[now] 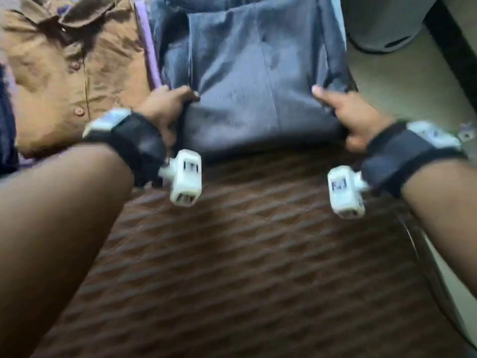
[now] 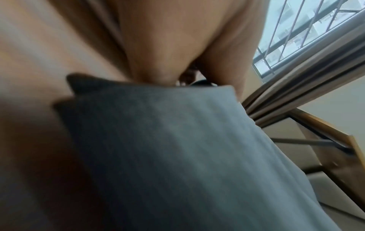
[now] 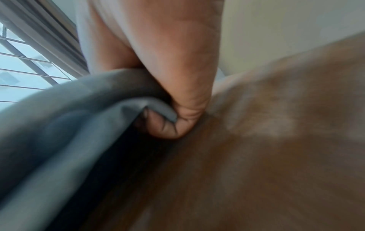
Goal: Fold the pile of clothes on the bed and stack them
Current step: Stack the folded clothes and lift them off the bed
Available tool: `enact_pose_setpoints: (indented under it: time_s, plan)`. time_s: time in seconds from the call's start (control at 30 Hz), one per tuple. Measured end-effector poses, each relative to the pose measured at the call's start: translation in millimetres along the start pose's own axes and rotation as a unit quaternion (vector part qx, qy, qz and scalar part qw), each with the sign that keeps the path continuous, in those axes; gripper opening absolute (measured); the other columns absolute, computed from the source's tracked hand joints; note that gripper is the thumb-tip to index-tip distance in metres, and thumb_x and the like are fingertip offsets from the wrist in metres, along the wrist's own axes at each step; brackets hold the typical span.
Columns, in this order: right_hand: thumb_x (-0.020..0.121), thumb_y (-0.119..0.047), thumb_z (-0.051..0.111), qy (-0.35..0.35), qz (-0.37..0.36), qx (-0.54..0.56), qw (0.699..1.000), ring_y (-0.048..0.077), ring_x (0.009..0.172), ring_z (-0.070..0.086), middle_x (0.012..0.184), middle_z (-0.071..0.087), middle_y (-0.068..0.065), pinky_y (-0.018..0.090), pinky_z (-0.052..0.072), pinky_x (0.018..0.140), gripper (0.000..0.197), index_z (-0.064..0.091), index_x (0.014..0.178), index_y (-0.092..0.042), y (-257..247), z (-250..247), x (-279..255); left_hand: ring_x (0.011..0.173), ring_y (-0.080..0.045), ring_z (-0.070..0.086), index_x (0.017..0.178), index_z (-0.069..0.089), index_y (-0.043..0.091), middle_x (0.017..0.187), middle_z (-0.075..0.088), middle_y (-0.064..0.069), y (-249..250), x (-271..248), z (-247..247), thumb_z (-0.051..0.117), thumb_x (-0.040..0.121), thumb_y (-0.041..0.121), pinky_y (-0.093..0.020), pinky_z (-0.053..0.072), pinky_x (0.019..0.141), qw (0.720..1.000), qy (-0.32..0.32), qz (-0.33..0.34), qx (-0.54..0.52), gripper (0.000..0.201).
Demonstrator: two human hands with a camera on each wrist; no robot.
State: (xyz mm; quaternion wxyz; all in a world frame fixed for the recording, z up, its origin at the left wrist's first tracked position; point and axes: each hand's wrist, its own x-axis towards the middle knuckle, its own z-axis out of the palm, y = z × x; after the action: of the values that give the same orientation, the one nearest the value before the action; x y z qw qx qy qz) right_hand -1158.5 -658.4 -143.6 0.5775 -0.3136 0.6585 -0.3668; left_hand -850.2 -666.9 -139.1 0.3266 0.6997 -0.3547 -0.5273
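I have the grey garment pinched at its near edge, left hand on one corner and right hand on the other, fingers curled into the cloth. It lies on the bed toward the far edge, just beside the brown shirt. To fold it well I'd keep both corners level and taut. No containers appear, though blur hides much.
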Motion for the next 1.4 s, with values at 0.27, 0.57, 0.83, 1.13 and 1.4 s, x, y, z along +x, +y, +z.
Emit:
enact_pose_setpoints:
  time_s: [0.27, 0.57, 0.83, 1.13, 1.4]
  plan:
    - [0.035, -0.068, 0.089, -0.001, 0.196, 0.002, 0.981, 0.023, 0.091, 0.073, 0.1, 0.075, 0.013, 0.03, 0.06, 0.074, 0.086, 0.077, 0.096, -0.009, 148, -63, -295, 0.075, -0.018, 0.068, 0.098, 0.061, 0.013, 0.084, 0.072, -0.007, -156, -267, -28, 0.058, 0.079, -0.011, -0.025, 0.056, 0.06, 0.975, -0.08, -0.155, -0.139, 0.031]
    - [0.067, -0.028, 0.079, 0.193, 0.124, 0.083, 0.97, 0.013, 0.096, 0.071, 0.102, 0.075, -0.003, 0.03, 0.057, 0.081, 0.055, 0.063, 0.117, -0.013, 226, -27, -440, 0.112, -0.013, 0.066, 0.132, 0.044, 0.006, 0.126, 0.065, -0.006, -229, -381, -63, 0.076, 0.066, -0.013, -0.029, 0.055, 0.093, 0.98, -0.175, -0.082, -0.046, 0.076]
    - [0.078, -0.014, 0.082, 0.309, 0.145, 0.118, 0.932, 0.015, 0.099, 0.071, 0.106, 0.075, -0.002, 0.039, 0.056, 0.089, 0.04, 0.066, 0.114, -0.016, 301, 34, -561, 0.106, -0.027, 0.069, 0.132, 0.053, -0.003, 0.118, 0.07, -0.015, -234, -403, -88, 0.074, 0.076, -0.006, -0.038, 0.058, 0.086, 0.949, -0.304, -0.066, 0.053, 0.06]
    - [0.082, -0.025, 0.078, 0.414, 0.198, 0.04, 0.888, -0.006, 0.071, 0.055, 0.078, 0.056, -0.025, -0.002, 0.039, 0.066, 0.022, 0.058, 0.092, -0.028, 359, 73, -737, 0.105, -0.013, 0.07, 0.097, 0.074, 0.026, 0.102, 0.074, 0.016, -270, -527, -74, 0.087, 0.065, 0.031, -0.039, 0.057, 0.092, 0.866, -0.387, 0.089, 0.303, 0.035]
    - [0.084, -0.021, 0.076, 0.557, 0.167, 0.058, 0.812, -0.019, 0.077, 0.057, 0.083, 0.059, -0.03, 0.003, 0.045, 0.072, 0.027, 0.064, 0.108, -0.019, 396, 75, -939, 0.098, -0.013, 0.07, 0.098, 0.073, 0.029, 0.093, 0.074, 0.012, -287, -715, -66, 0.081, 0.073, 0.02, -0.043, 0.056, 0.092, 0.803, -0.485, 0.122, 0.323, 0.027]
